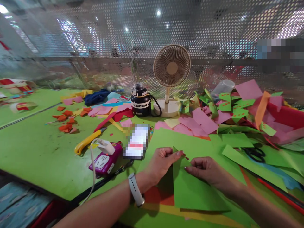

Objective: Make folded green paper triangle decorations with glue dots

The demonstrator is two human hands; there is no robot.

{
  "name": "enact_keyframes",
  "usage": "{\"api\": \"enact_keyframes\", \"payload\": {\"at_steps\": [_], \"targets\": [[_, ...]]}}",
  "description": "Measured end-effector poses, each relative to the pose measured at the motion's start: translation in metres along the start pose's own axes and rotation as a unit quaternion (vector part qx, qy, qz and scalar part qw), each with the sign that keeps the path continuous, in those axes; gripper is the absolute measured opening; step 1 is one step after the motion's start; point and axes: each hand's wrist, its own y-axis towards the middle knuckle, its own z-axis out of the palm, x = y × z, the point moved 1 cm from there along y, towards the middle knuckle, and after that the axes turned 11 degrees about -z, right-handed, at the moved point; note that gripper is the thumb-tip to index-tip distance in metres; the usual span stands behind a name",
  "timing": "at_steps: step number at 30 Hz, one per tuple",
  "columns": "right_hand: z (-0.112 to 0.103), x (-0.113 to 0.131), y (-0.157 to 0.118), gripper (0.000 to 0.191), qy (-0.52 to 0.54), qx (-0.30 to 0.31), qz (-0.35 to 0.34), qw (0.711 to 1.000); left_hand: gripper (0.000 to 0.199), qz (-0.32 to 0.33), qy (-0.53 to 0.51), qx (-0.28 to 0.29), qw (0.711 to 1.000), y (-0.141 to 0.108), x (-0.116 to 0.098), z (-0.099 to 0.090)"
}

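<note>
Green paper sheet point(197, 194) was at lower centre of frame. Left hand point(162, 163) pinched its upper left corner, thumb in front (pale wristband point(136, 190) on that arm); right hand point(207, 169), fingers curled, pinched the upper edge. Desk fan point(172, 68) stood upper centre, beside black ENERGY bottle point(141, 110).

I observe a grey perforated metal panel point(99, 38) spanning the far side, upright behind a flat, bright-green tabletop point(42, 145). A straight dark seam point(30, 115) crosses the tabletop at left. Through the perforations I register small white lights point(158, 12); detail beyond is indistinct. A bright white lamp point(3, 9) is located high at far left. Blue patterned fabric point(19, 202) is visible below the table edge, near left.
</note>
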Motion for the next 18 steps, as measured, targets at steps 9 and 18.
{"api": "enact_keyframes", "payload": {"at_steps": [9,18], "targets": [[-0.0006,0.0037,-0.0023,0.052,0.009,-0.022,0.027,0.999,0.033,-0.02,-0.107,0.02,0.994,-0.0046,-0.0058,0.0053],[0.0007,0.0056,-0.0024,0.053,0.024,-0.028,0.028,0.999,0.025,0.022,-0.126,-0.004,0.992,-0.0037,-0.0078,0.0024]]}}
